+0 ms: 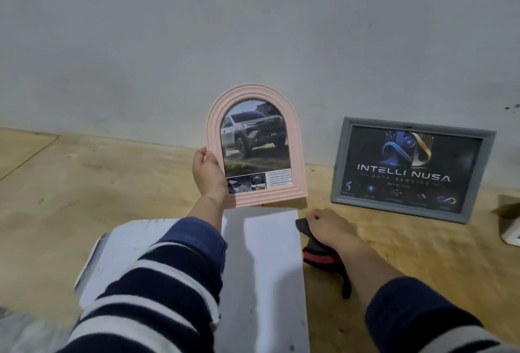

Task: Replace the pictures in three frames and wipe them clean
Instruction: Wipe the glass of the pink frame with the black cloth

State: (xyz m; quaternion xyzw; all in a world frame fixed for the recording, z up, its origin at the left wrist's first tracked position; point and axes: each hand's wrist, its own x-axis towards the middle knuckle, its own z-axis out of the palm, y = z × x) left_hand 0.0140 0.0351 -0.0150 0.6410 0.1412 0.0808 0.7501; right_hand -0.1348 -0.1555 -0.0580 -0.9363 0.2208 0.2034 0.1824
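Note:
My left hand grips the left edge of a pink arched frame and holds it upright above the wooden surface; a picture of a pickup truck shows behind its glass. My right hand rests on a black and red cloth lying to the right of the white sheets, fingers curled over it. A grey rectangular frame with a dark "INTELLI NUSA" picture leans against the wall at the right. White paper sheets lie face down in front of me, partly under my left sleeve.
A grey wall rises right behind the wooden surface. At the far right edge sit a white object and a brown cardboard piece. A glossy sheet edge peeks out at the left of the papers.

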